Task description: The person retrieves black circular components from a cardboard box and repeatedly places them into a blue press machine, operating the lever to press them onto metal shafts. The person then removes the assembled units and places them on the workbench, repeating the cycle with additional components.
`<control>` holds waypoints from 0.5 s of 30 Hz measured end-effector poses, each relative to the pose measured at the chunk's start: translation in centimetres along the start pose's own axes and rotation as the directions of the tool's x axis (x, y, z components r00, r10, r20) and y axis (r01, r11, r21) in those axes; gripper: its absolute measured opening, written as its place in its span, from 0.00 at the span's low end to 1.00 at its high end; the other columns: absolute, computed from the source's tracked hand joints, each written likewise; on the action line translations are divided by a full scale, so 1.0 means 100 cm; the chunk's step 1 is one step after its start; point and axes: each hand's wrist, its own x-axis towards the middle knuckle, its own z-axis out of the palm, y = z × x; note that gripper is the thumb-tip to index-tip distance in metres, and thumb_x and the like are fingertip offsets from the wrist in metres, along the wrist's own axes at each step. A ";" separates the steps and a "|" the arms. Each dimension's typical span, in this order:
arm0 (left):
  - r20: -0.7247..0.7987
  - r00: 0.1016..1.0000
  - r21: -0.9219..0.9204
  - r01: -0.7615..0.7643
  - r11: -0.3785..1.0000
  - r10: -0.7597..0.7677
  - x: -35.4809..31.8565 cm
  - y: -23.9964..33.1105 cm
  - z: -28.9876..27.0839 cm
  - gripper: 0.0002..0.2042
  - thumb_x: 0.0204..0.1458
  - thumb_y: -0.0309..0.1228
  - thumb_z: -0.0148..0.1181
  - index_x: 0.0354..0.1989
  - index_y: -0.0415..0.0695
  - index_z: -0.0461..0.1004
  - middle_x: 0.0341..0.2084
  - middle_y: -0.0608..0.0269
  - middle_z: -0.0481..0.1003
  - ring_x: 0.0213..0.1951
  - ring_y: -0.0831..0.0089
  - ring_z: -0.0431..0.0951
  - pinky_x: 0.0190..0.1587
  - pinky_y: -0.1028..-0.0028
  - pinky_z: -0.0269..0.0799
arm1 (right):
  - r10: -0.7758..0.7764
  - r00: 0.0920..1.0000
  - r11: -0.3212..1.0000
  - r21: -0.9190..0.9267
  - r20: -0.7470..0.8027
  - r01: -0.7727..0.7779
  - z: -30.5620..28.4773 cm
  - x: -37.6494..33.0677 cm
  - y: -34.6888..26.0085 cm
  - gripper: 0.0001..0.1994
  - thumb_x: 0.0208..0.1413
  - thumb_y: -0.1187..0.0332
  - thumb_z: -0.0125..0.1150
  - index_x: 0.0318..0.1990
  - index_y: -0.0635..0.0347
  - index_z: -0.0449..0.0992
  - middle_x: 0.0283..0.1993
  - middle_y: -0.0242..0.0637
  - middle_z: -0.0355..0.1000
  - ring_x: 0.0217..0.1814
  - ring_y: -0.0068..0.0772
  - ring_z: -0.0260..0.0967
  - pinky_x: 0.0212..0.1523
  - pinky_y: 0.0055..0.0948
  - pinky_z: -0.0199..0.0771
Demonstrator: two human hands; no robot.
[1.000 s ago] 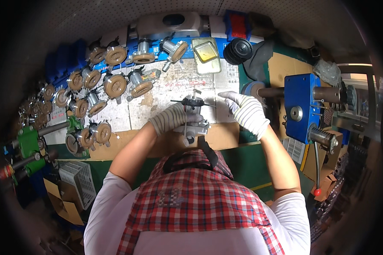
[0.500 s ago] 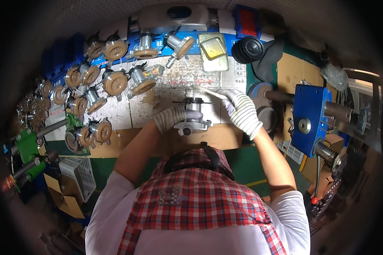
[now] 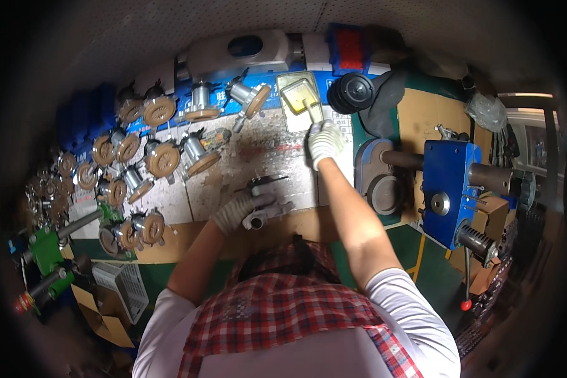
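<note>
Along the counter's (image 3: 170,242) left edge and far-left corner lie rows of small motor-like parts (image 3: 160,157) with tan round faces, laid on stained paper. Nearer the middle of the front edge, the left hand (image 3: 236,211), gloved, closes around a grey metal fitting (image 3: 268,211) and steadies it on the paper. To the right, the right hand (image 3: 324,142), also gloved, reaches to the far edge and pinches a small brush (image 3: 310,110), whose tip sits in a shallow tin of yellowish grease (image 3: 299,97) (the bristles themselves are too small to make out). The step in hand looks like loading the brush. The next move would call for lifting it cleanly and carrying it back to the fitting, well apart from the tin, while the left hand turns the right face up. A blue machine (image 3: 447,183) stands at the right edge.
</note>
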 end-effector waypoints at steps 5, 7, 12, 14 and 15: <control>-0.013 0.925 -0.670 0.273 0.690 -0.379 -0.025 0.013 -0.002 0.21 0.56 0.32 0.65 0.58 0.44 0.71 0.52 0.56 0.75 0.54 0.61 0.78 0.60 0.64 0.74 | -0.081 0.996 0.988 -0.127 0.029 0.084 -0.008 -0.003 -0.015 0.27 0.55 0.48 0.64 0.56 0.56 0.76 0.58 0.47 0.71 0.62 0.46 0.67 0.58 0.44 0.70; 0.186 0.759 -0.965 0.261 0.030 -0.624 -0.030 0.021 0.000 0.26 0.53 0.28 0.68 0.61 0.47 0.68 0.55 0.55 0.73 0.57 0.53 0.76 0.64 0.58 0.72 | -0.180 0.942 0.982 0.003 -0.282 0.189 -0.039 -0.003 -0.015 0.29 0.54 0.50 0.66 0.60 0.56 0.72 0.62 0.46 0.66 0.66 0.47 0.62 0.63 0.47 0.63; 0.098 0.827 -0.988 0.015 -0.153 -0.553 -0.035 0.047 0.008 0.29 0.56 0.36 0.69 0.63 0.42 0.65 0.53 0.58 0.73 0.57 0.61 0.75 0.62 0.66 0.73 | -0.389 0.850 0.914 -0.262 -0.356 0.309 -0.091 0.060 0.019 0.30 0.51 0.49 0.70 0.58 0.55 0.72 0.59 0.41 0.70 0.65 0.44 0.63 0.68 0.50 0.56; 0.077 0.817 -0.992 0.120 0.038 -0.571 -0.037 0.046 0.008 0.29 0.57 0.38 0.68 0.64 0.44 0.65 0.54 0.57 0.73 0.57 0.61 0.76 0.61 0.65 0.72 | -0.503 0.831 0.831 -0.396 -0.238 0.390 -0.092 0.075 0.029 0.22 0.53 0.51 0.68 0.48 0.54 0.77 0.48 0.41 0.77 0.55 0.42 0.72 0.63 0.46 0.64; 0.061 0.809 -0.977 0.167 0.130 -0.585 -0.038 0.046 0.010 0.28 0.58 0.39 0.67 0.65 0.45 0.65 0.54 0.56 0.73 0.57 0.61 0.76 0.61 0.65 0.72 | -0.476 0.862 0.841 -0.373 -0.171 0.391 -0.098 0.079 0.025 0.20 0.54 0.52 0.67 0.47 0.55 0.78 0.47 0.41 0.78 0.53 0.43 0.74 0.61 0.45 0.66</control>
